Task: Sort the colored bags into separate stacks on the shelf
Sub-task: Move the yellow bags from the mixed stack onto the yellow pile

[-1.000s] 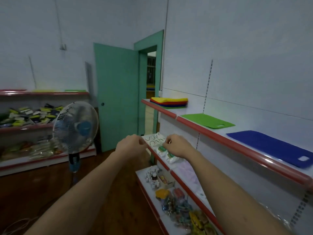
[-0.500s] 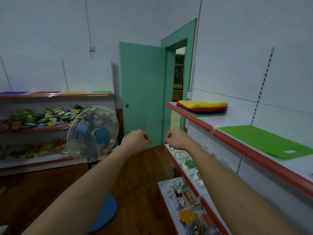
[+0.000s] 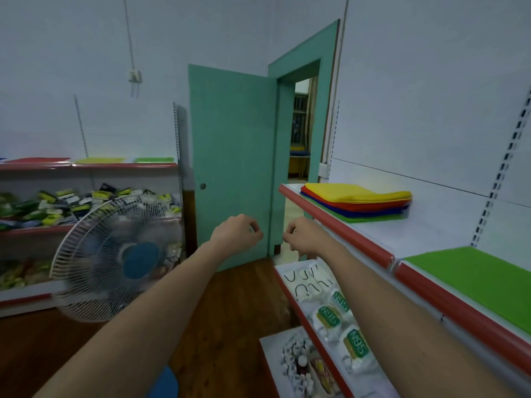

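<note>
A mixed stack of flat bags [image 3: 356, 203] lies at the far end of the upper shelf [image 3: 339, 228], yellow on top, then red, blue and green. A single green bag [image 3: 474, 280] lies flat on the same shelf, nearer to me on the right. My left hand [image 3: 237, 234] and my right hand [image 3: 306, 236] are held out in front of me, below and left of the stack. The fingers of both are curled and hold nothing. My right hand is beside the shelf's red rim, apart from the bags.
A standing fan [image 3: 112, 259] is at the left over the wooden floor. A green door [image 3: 232, 162] stands open ahead. The lower shelf holds N95 mask packs [image 3: 330, 315] and small bottles [image 3: 298, 366]. Far shelves at the left carry flat coloured bags [image 3: 97, 160] and packets.
The view has swung left along the shelf: the blue bag has left the frame and the mixed stack is closer. Both hands have risen from the lower shelf level.
</note>
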Demonstrator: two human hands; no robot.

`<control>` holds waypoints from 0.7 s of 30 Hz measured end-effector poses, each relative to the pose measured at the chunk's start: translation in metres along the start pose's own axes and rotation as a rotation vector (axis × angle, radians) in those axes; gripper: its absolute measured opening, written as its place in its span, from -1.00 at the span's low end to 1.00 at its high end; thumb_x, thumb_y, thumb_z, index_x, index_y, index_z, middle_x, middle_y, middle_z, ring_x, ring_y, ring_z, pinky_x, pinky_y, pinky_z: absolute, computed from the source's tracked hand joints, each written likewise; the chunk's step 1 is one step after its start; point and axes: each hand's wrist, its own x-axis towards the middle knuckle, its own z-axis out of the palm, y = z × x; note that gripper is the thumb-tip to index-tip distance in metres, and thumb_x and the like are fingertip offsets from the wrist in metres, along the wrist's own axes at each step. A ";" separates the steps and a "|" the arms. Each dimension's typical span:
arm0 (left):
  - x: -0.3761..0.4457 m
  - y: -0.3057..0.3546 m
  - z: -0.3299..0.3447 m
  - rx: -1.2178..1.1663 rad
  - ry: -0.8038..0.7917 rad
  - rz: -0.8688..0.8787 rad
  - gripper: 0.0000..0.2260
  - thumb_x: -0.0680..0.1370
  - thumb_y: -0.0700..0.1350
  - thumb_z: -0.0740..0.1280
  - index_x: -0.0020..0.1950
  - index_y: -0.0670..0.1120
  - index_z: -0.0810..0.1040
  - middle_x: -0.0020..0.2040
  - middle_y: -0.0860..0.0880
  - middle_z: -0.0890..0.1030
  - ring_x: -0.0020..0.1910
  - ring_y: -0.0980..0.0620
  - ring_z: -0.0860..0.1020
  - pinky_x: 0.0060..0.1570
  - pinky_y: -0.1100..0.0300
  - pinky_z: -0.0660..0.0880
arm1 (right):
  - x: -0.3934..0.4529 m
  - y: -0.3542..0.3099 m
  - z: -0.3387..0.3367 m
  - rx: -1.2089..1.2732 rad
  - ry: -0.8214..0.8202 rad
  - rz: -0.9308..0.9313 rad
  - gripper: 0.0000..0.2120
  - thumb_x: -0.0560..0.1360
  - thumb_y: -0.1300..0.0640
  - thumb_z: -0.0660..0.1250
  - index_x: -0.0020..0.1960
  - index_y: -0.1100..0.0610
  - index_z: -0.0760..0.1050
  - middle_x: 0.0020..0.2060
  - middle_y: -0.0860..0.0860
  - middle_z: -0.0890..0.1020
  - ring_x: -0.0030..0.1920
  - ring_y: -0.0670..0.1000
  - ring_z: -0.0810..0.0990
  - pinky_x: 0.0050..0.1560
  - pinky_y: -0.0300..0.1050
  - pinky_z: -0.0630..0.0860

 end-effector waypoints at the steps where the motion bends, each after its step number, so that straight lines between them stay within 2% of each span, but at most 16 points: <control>1: 0.018 -0.005 0.003 -0.025 -0.005 0.010 -0.79 0.58 0.06 0.28 0.09 0.00 0.60 0.01 0.01 0.63 -0.06 0.02 0.58 -0.02 0.09 0.57 | 0.016 0.003 0.003 0.016 0.004 0.011 -0.76 0.59 0.12 0.25 0.02 0.29 0.58 -0.13 0.22 0.68 -0.17 0.16 0.66 -0.12 0.05 0.60; 3: 0.055 -0.016 0.008 -0.075 -0.004 0.051 -0.80 0.57 0.03 0.29 0.09 -0.01 0.61 0.01 0.00 0.64 -0.07 0.02 0.58 -0.04 0.12 0.55 | 0.049 0.007 0.007 0.044 0.023 0.040 -0.76 0.59 0.13 0.25 0.01 0.30 0.58 -0.15 0.23 0.68 -0.20 0.15 0.66 -0.06 0.10 0.61; 7: 0.126 -0.034 0.016 -0.214 -0.017 0.160 -0.84 0.58 -0.01 0.30 0.06 -0.02 0.61 -0.03 0.03 0.62 -0.07 0.06 0.57 -0.02 0.15 0.54 | 0.109 0.015 0.010 0.051 0.125 0.085 -0.80 0.58 0.12 0.25 -0.10 0.20 0.57 -0.27 0.14 0.67 -0.31 0.08 0.65 -0.20 0.01 0.61; 9: 0.158 -0.042 0.020 -0.265 -0.039 0.204 -0.86 0.59 -0.01 0.29 0.05 -0.01 0.61 -0.04 0.04 0.61 -0.07 0.07 0.58 -0.01 0.12 0.56 | 0.135 0.019 0.008 0.074 0.171 0.121 -0.83 0.58 0.12 0.24 -0.14 0.13 0.54 -0.30 0.07 0.64 -0.30 0.06 0.64 -0.25 -0.03 0.58; 12: 0.204 -0.053 0.026 -0.324 -0.055 0.262 -0.84 0.60 -0.03 0.28 0.08 -0.02 0.61 -0.03 0.06 0.60 -0.04 0.07 0.58 -0.03 0.12 0.56 | 0.170 0.027 0.006 0.137 0.293 0.171 -0.84 0.56 0.15 0.25 -0.12 0.16 0.55 -0.24 0.08 0.64 -0.21 0.11 0.62 -0.09 0.09 0.61; 13: 0.219 -0.055 0.029 -0.345 -0.066 0.277 -0.84 0.60 -0.03 0.28 0.09 -0.03 0.61 -0.04 0.07 0.59 -0.04 0.07 0.57 -0.04 0.15 0.53 | 0.180 0.029 0.005 0.153 0.337 0.189 -0.84 0.56 0.15 0.24 -0.10 0.18 0.55 -0.24 0.09 0.64 -0.22 0.10 0.61 -0.09 0.10 0.61; 17: 0.281 -0.051 0.046 -0.428 -0.107 0.351 -0.86 0.60 -0.05 0.29 0.05 -0.04 0.61 -0.05 0.08 0.60 -0.05 0.12 0.55 -0.07 0.20 0.51 | 0.213 0.045 -0.008 0.128 0.475 0.256 -0.88 0.56 0.17 0.24 -0.10 0.12 0.54 -0.29 0.05 0.61 -0.33 0.01 0.53 -0.33 -0.13 0.43; 19: 0.313 -0.044 0.056 -0.456 -0.130 0.392 -0.87 0.60 -0.05 0.29 0.07 -0.02 0.60 -0.05 0.10 0.60 -0.07 0.18 0.54 -0.14 0.27 0.47 | 0.230 0.058 -0.019 0.107 0.543 0.293 -0.89 0.54 0.17 0.25 -0.12 0.10 0.53 -0.31 0.05 0.61 -0.30 0.07 0.55 -0.29 -0.11 0.42; 21: 0.345 -0.035 0.066 -0.504 -0.151 0.429 -0.88 0.60 -0.07 0.29 0.07 -0.02 0.61 -0.03 0.08 0.62 -0.04 0.15 0.56 -0.10 0.27 0.49 | 0.247 0.074 -0.030 0.085 0.597 0.332 -0.90 0.53 0.18 0.25 -0.12 0.12 0.53 -0.32 0.08 0.63 -0.27 0.13 0.59 -0.21 -0.07 0.49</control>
